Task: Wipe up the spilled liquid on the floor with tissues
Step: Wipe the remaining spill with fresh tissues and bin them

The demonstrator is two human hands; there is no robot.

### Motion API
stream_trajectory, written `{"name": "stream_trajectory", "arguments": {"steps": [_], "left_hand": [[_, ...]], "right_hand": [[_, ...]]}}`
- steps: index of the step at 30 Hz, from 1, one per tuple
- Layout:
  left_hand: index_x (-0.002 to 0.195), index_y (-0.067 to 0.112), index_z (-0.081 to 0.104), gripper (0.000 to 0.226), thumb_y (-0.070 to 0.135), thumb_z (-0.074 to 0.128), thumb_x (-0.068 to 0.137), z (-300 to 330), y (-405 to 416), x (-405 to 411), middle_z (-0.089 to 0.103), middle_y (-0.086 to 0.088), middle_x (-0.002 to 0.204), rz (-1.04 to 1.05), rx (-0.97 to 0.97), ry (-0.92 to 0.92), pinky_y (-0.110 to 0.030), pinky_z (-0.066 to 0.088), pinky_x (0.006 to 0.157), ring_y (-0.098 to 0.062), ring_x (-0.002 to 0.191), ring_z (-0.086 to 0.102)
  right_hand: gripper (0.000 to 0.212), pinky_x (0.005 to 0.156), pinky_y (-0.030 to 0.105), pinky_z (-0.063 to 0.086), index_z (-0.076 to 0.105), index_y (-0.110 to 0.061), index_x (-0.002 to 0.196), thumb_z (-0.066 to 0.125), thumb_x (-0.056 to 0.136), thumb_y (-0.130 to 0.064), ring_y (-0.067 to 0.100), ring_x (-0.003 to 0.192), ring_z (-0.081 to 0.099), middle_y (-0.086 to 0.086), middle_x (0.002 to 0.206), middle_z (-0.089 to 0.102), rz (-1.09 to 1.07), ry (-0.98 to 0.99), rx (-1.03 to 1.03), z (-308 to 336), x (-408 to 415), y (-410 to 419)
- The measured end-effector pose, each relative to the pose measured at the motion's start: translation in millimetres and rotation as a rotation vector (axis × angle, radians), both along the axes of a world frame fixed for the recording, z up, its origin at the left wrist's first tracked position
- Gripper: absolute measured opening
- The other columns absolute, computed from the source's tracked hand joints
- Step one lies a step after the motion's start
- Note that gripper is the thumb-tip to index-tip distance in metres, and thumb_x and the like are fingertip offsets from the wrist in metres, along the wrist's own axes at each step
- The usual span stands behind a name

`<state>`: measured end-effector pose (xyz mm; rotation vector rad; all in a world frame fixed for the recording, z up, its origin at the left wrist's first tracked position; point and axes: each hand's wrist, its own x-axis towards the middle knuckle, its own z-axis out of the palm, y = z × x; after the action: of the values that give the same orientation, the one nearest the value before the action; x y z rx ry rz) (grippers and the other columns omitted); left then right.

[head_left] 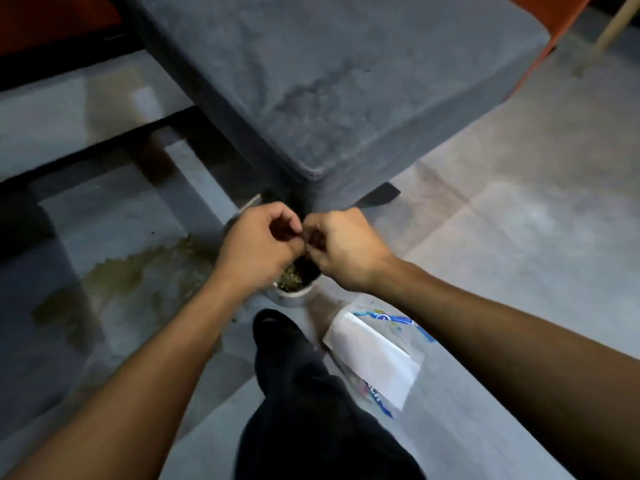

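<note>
A yellowish-brown spill (pixel 138 275) spreads over the grey floor at the left, reaching toward a white cup (pixel 294 295). The cup stands on the floor at the sofa's corner and holds a dark greenish wet clump. Above the cup, my left hand (pixel 259 244) and my right hand (pixel 343 247) meet fingertip to fingertip, both with fingers curled closed. Nothing shows between the fingers. A tissue pack (pixel 374 358), white tissues in clear plastic with blue print, lies on the floor under my right forearm.
A grey upholstered sofa (pixel 329 81) with a dark stain fills the top middle, its corner just beyond my hands. My leg in black trousers (pixel 301 375) stretches up the middle, foot near the cup. A pale wooden stick (pixel 613 26) leans at the top right.
</note>
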<state>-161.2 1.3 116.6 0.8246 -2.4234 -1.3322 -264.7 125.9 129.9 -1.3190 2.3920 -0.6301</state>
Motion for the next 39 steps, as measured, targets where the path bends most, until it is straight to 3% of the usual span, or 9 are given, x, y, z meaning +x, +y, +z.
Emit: {"name": "stream_trajectory", "arguments": {"steps": [4,7,12,18,23,29,34,37,39], "left_hand": [[0.085,0.018,0.074,0.019,0.003,0.075,0.074,-24,31,-8,0.075,0.004,0.078,-0.2,-0.011,-0.102,-0.007,0.049,0.066,-0.005,0.07,0.07],[0.087,0.021,0.075,0.018,0.006,0.074,0.076,-39,44,-17,0.074,0.003,0.077,-0.322,-0.009,-0.165,-0.016,0.054,0.071,-0.01,0.071,0.07],[0.092,0.016,0.077,0.019,0.005,0.071,0.077,-53,64,-35,0.074,-0.001,0.077,-0.407,-0.04,-0.222,-0.024,0.058,0.075,-0.016,0.073,0.07],[0.095,0.017,0.077,0.021,0.006,0.07,0.078,-67,82,-45,0.074,0.0,0.08,-0.477,-0.057,-0.279,-0.019,0.057,0.078,-0.014,0.075,0.07],[0.094,0.02,0.076,0.019,0.009,0.068,0.08,-72,84,-45,0.074,0.002,0.08,-0.468,-0.061,-0.267,-0.013,0.054,0.075,-0.011,0.074,0.069],[0.091,0.02,0.076,0.016,0.01,0.069,0.08,-62,78,-38,0.072,0.002,0.075,-0.414,-0.016,-0.21,-0.019,0.056,0.073,-0.014,0.071,0.068],[0.092,0.026,0.076,0.016,0.018,0.072,0.078,-39,51,-22,0.072,0.007,0.075,-0.281,0.047,-0.172,-0.018,0.054,0.073,-0.005,0.069,0.067],[0.102,0.026,0.075,0.031,0.016,0.072,0.072,-14,27,0,0.073,0.006,0.088,-0.156,0.107,-0.132,-0.015,0.054,0.075,-0.011,0.076,0.069],[0.102,0.029,0.073,0.036,0.023,0.068,0.067,-2,10,17,0.072,0.004,0.093,-0.017,0.175,-0.093,-0.024,0.056,0.081,-0.016,0.081,0.069]], "right_hand": [[0.009,0.065,0.015,0.042,0.07,-0.019,0.082,0.074,0.082,-0.011,0.015,0.07,0.063,-0.003,0.076,0.071,-0.081,-0.164,0.089,-42,-18,56],[0.013,0.061,0.008,0.042,0.07,-0.018,0.076,0.07,0.083,-0.007,0.017,0.07,0.067,0.0,0.075,0.073,-0.166,-0.257,0.198,-74,-32,99],[0.009,0.071,0.025,0.044,0.076,-0.018,0.091,0.072,0.084,-0.022,0.028,0.092,0.066,0.011,0.098,0.075,-0.346,-0.316,0.431,-150,-33,153],[0.055,0.097,0.032,0.046,0.062,-0.018,0.134,0.078,0.085,-0.036,0.026,0.118,0.059,0.005,0.134,0.064,-0.371,-0.341,0.534,-220,0,169],[0.042,0.102,0.035,0.047,0.061,-0.018,0.134,0.067,0.094,-0.029,0.027,0.122,0.057,0.008,0.138,0.062,-0.391,-0.33,0.551,-239,10,164],[0.006,0.071,0.033,0.045,0.062,-0.025,0.084,0.062,0.088,-0.021,0.028,0.087,0.059,0.008,0.098,0.071,-0.263,-0.245,0.487,-184,-3,154],[0.008,0.081,0.033,0.05,0.075,-0.018,0.093,0.073,0.085,-0.02,0.022,0.087,0.065,0.002,0.091,0.076,-0.007,-0.146,0.342,-70,-25,110],[0.004,0.073,0.024,0.046,0.073,-0.024,0.086,0.077,0.085,-0.021,0.006,0.075,0.061,-0.01,0.083,0.072,0.109,-0.156,0.255,2,-27,72],[0.015,0.066,0.02,0.044,0.069,-0.028,0.077,0.078,0.086,-0.019,0.0,0.066,0.058,-0.013,0.074,0.068,0.169,-0.234,0.193,37,-21,45]]}}
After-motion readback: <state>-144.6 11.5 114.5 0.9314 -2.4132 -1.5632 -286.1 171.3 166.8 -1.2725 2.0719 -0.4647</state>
